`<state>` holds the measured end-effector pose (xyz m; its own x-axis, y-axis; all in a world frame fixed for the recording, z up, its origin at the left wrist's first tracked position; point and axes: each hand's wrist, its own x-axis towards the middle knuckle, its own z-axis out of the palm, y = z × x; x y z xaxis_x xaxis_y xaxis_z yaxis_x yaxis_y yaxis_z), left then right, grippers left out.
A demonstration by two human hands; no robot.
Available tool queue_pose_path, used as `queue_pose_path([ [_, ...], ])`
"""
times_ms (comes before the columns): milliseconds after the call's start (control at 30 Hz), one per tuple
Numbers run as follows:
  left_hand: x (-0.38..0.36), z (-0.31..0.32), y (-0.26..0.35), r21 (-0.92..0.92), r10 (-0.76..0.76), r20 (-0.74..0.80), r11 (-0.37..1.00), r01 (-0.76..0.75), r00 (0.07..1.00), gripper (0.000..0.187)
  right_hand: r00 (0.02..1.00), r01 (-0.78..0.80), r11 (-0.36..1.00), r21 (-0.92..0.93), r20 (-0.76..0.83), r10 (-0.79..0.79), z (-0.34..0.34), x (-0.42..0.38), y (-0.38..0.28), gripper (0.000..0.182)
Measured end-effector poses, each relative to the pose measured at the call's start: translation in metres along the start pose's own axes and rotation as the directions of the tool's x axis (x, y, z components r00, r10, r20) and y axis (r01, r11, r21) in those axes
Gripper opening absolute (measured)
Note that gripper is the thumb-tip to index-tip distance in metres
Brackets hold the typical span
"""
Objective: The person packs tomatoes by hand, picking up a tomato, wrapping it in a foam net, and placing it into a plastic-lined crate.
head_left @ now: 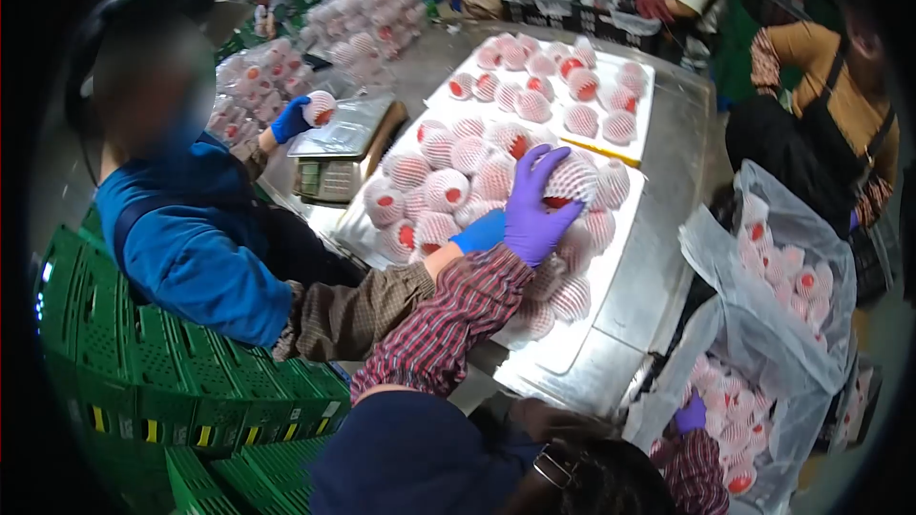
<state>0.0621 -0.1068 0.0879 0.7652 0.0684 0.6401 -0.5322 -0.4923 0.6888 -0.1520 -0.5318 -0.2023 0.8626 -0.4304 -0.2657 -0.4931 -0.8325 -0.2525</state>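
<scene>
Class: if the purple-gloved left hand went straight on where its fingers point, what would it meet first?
Probably the netted fruit that the left hand already covers on the white tray; depth is unclear.

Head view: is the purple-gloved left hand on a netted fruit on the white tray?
Yes, the left hand is spread over a netted fruit lying with the others on the white tray.

A co-worker's blue glove (480, 231) is half hidden behind the left hand (534, 205). The right hand (690, 415) is sunk among fruit inside the plastic bag (763, 324).
</scene>
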Motion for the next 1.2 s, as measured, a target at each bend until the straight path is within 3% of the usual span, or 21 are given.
queue_pose_path([
  [33,0.001,-0.012,-0.004,0.011,-0.056,-0.04,0.998,0.057,0.998,0.062,0.997,0.036,0.998,-0.054,0.065,-0.033,-0.005,0.002,0.004,0.068],
  [100,0.007,-0.034,-0.01,0.095,-0.025,-0.089,0.995,0.034,0.996,0.062,0.985,0.081,0.983,-0.162,0.164,-0.054,-0.007,0.01,0.016,0.065],
  [300,0.002,-0.063,-0.036,0.289,-0.005,-0.165,0.956,0.053,0.986,0.059,0.952,0.019,0.919,-0.393,0.288,0.103,-0.041,-0.001,-0.018,0.061],
  [400,-0.022,-0.062,-0.06,0.783,-0.109,-0.094,0.606,0.141,0.99,0.058,0.913,0.058,0.839,-0.541,0.369,0.175,-0.056,-0.007,-0.039,0.06],
  [433,-0.041,-0.057,-0.091,0.838,-0.3,-0.006,0.519,0.169,0.954,0.064,0.917,0.122,0.776,-0.619,0.369,0.15,-0.065,-0.017,-0.056,0.066],
  [533,-0.056,-0.065,-0.097,0.727,-0.331,-0.126,0.61,0.314,0.935,0.069,0.903,0.199,0.833,-0.517,0.427,0.05,-0.028,0.0,-0.021,0.075],
  [567,-0.058,-0.064,-0.091,0.795,-0.349,-0.118,0.527,0.299,0.93,0.069,0.906,0.211,0.827,-0.521,0.423,0.035,-0.021,0.002,-0.013,0.083],
  [667,-0.05,-0.059,-0.05,0.651,-0.23,-0.127,0.715,0.256,0.965,0.07,0.878,0.164,0.913,-0.374,0.478,0.038,-0.03,0.011,-0.004,0.085],
  [700,-0.051,-0.049,-0.038,0.553,-0.138,-0.145,0.81,0.196,0.98,0.065,0.858,0.149,0.942,-0.301,0.513,0.028,-0.036,0.019,-0.002,0.087],
  [733,-0.054,-0.034,-0.031,0.249,-0.165,-0.098,0.951,0.184,0.982,0.061,0.837,0.127,0.965,-0.229,0.547,0.019,-0.045,0.026,0.002,0.088],
  [767,-0.058,-0.015,-0.023,-0.087,-0.172,-0.039,0.982,0.169,0.984,0.057,0.814,0.095,0.983,-0.156,0.581,0.013,-0.053,0.03,0.01,0.089],
  [800,-0.063,0.011,-0.01,-0.23,-0.313,0.056,0.92,0.318,0.948,0.049,0.846,0.095,0.991,-0.091,0.532,-0.033,-0.06,0.036,0.019,0.089],
  [833,-0.064,0.035,0.0,-0.368,-0.363,0.3,0.809,0.458,0.882,0.043,0.875,0.096,0.995,-0.024,0.478,-0.073,-0.067,0.042,0.026,0.089],
  [867,-0.063,0.049,0.04,-0.464,-0.415,0.504,0.609,0.643,0.758,0.04,0.902,0.096,0.995,0.042,0.419,-0.104,-0.076,0.041,0.031,0.089],
  [900,-0.072,0.081,0.057,-0.57,-0.279,0.608,0.497,0.654,0.743,0.041,0.95,0.108,0.971,0.215,0.266,-0.165,-0.104,0.029,0.02,0.086],
  [933,-0.08,0.109,0.071,-0.514,-0.14,0.762,0.463,0.722,0.632,0.048,0.976,0.147,0.917,0.371,0.097,-0.195,-0.134,0.017,-0.001,0.083],
  [967,-0.094,0.135,0.09,-0.433,-0.093,0.839,0.481,0.763,0.535,0.051,0.967,0.254,0.856,0.451,-0.118,-0.225,-0.145,0.013,-0.011,0.08],
  [1000,-0.105,0.158,0.106,-0.347,-0.047,0.904,0.503,0.791,0.426,0.055,0.917,0.372,0.784,0.498,-0.331,-0.224,-0.153,0.007,-0.019,0.077],
  [1067,-0.115,0.21,0.119,-0.34,0.024,0.937,0.303,0.89,0.349,0.052,0.74,0.534,0.769,0.351,-0.634,-0.224,-0.167,-0.015,-0.046,0.071],
  [1167,-0.144,0.286,0.14,-0.221,0.171,0.961,0.003,0.975,0.217,0.048,0.673,0.585,0.793,0.171,-0.648,-0.357,-0.18,-0.041,-0.064,0.065],
  [1200,-0.157,0.297,0.148,-0.152,0.225,0.959,-0.093,0.984,0.169,0.047,0.701,0.604,0.746,0.281,-0.633,-0.33,-0.186,-0.041,-0.063,0.064],
])
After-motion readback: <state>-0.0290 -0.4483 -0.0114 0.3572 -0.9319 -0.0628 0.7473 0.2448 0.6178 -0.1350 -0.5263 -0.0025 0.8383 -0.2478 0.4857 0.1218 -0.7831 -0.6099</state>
